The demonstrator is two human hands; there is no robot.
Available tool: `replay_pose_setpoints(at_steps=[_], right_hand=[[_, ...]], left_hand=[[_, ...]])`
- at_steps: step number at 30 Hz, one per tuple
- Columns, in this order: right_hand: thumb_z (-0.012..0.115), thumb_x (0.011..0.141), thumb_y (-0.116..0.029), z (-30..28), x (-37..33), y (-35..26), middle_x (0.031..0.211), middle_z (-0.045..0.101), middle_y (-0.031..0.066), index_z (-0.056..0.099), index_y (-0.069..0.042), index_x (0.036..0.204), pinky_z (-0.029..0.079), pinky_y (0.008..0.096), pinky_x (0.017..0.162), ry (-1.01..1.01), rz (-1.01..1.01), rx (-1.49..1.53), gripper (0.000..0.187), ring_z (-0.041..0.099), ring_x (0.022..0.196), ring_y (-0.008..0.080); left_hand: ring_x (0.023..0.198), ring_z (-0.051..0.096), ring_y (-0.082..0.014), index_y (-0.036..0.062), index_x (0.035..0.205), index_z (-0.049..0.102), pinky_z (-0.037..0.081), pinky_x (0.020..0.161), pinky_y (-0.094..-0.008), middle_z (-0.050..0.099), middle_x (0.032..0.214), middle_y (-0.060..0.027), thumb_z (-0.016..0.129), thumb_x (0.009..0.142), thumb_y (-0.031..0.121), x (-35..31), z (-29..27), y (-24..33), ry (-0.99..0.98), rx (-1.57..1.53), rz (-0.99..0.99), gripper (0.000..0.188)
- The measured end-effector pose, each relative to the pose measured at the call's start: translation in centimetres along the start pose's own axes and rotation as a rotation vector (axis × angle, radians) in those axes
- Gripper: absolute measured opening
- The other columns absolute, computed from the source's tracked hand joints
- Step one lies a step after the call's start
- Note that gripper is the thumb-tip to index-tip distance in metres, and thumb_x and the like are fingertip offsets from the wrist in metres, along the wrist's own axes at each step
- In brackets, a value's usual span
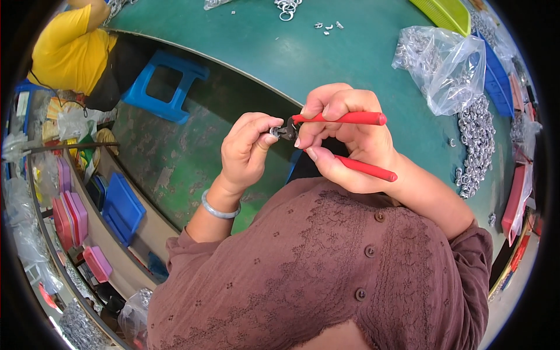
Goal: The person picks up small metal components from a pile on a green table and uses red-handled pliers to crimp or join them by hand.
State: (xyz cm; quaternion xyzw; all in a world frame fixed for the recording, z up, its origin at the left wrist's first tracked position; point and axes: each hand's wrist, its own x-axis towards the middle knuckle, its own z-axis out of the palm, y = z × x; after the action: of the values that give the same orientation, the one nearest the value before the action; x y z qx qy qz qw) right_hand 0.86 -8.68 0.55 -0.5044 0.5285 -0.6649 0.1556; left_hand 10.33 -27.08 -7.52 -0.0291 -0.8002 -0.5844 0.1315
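The left hand [240, 153] pinches a small silver piece [273, 133] between its fingers [267, 123] at the pliers' [290, 129] tip, the right hand [363, 143] curling around 2 red handles [363, 118].

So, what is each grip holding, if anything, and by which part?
The right grip holds pliers by their red handles. The left grip pinches a small metal piece at the pliers' tip; exactly where on it cannot be told.

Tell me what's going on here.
The person's right grip holds red-handled pliers, their handles spread apart. The left grip pinches a small metal piece at the tip of the pliers. On the green table to the right, a heap of metal pieces lies beside a clear plastic bag.
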Motion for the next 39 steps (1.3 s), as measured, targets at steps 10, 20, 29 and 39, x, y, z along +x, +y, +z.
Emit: replay_pose_setpoints(at_steps=[10, 20, 29, 39], right_hand=[[0.051, 0.069, 0.016, 0.5, -0.2, 0.0, 0.103, 0.039, 0.0106, 0.033, -0.007, 0.108, 0.047, 0.0257, 0.066, 0.067, -0.03, 0.052, 0.049, 0.055, 0.08, 0.0156], [0.052, 0.071, 0.013, 0.3, 0.0, 0.3, 0.103, 0.039, 0.0098, 0.031, -0.008, 0.109, 0.047, 0.0252, 0.065, 0.056, -0.04, 0.053, 0.048, 0.055, 0.078, 0.0157], [0.053, 0.066, 0.016, 0.1, 0.1, 0.0, 0.1, 0.041, 0.0143, 0.034, -0.007, 0.104, 0.048, 0.0242, 0.061, -0.039, -0.103, -0.182, 0.048, 0.056, 0.078, 0.0187], [0.051, 0.07, 0.014, 0.1, -0.2, 0.4, 0.1, 0.04, 0.0094, 0.033, -0.007, 0.106, 0.047, 0.0248, 0.063, 0.091, 0.062, 0.163, 0.045, 0.055, 0.077, 0.015]], left_hand=[[0.076, 0.053, -0.0164, -0.0026, 0.094, 0.057, 0.043, 0.067, -0.0236, 0.056, 0.086, -0.0105, 0.057, 0.082, 0.005, 0.8, 0.4, 2.4, 0.122, 0.087, 0.163, 0.015], [0.071, 0.052, -0.016, -0.0007, 0.093, 0.06, 0.042, 0.062, -0.0236, 0.056, 0.083, -0.009, 0.056, 0.08, 0.002, 0.9, 0.6, 2.3, 0.144, 0.071, 0.176, 0.014], [0.072, 0.053, -0.0177, -0.0002, 0.093, 0.06, 0.043, 0.063, -0.025, 0.056, 0.082, -0.0094, 0.057, 0.079, 0.001, 0.8, 0.8, 1.9, 0.145, 0.051, 0.155, 0.015], [0.069, 0.053, -0.0183, 0.0009, 0.093, 0.06, 0.043, 0.059, -0.0248, 0.056, 0.082, -0.0094, 0.058, 0.078, 0.002, 1.0, 0.8, 2.5, 0.124, 0.163, 0.204, 0.015]])
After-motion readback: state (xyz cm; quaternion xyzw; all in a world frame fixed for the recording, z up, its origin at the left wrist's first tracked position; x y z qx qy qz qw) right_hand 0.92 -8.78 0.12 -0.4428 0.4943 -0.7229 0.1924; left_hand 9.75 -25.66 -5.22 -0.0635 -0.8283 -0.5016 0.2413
